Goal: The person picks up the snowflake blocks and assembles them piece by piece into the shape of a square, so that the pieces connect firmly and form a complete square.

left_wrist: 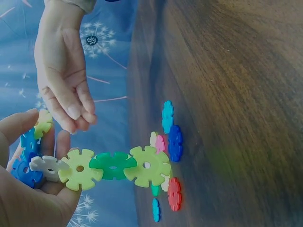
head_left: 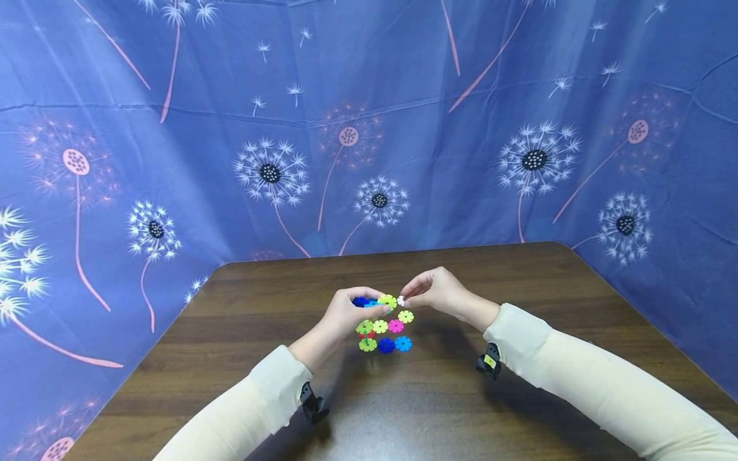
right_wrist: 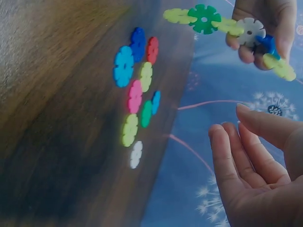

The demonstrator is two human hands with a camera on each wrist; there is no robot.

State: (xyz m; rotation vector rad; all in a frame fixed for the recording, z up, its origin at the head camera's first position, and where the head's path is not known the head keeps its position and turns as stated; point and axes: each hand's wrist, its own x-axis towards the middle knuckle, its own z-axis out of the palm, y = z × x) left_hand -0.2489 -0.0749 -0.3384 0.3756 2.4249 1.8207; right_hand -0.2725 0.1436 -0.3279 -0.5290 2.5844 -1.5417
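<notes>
My left hand (head_left: pixel 353 312) grips a chain of interlocked flower-shaped plastic discs (left_wrist: pixel 113 165). The chain runs through yellow, blue, white, yellow, green and yellow pieces, and its far part sticks out from the palm. Its yellow end disc (right_wrist: pixel 279 67) shows by the left thumb. My right hand (right_wrist: pixel 260 165) hovers to the right of the chain, fingers bent loosely and nothing between thumb and fingertips. In the head view, a white disc (head_left: pixel 401 300) appears right by the right fingertips; the right wrist view shows the white disc (right_wrist: pixel 136 154) lying on the table, apart from them.
Several loose discs lie on the brown wooden table (head_left: pixel 461 410): a dark blue one (right_wrist: pixel 138 44), a light blue one (right_wrist: pixel 124 66), a red one (right_wrist: pixel 152 50), a pink one (right_wrist: pixel 135 96), a green one (right_wrist: pixel 147 114) and yellow ones. A blue dandelion-print cloth (head_left: pixel 438 160) hangs behind.
</notes>
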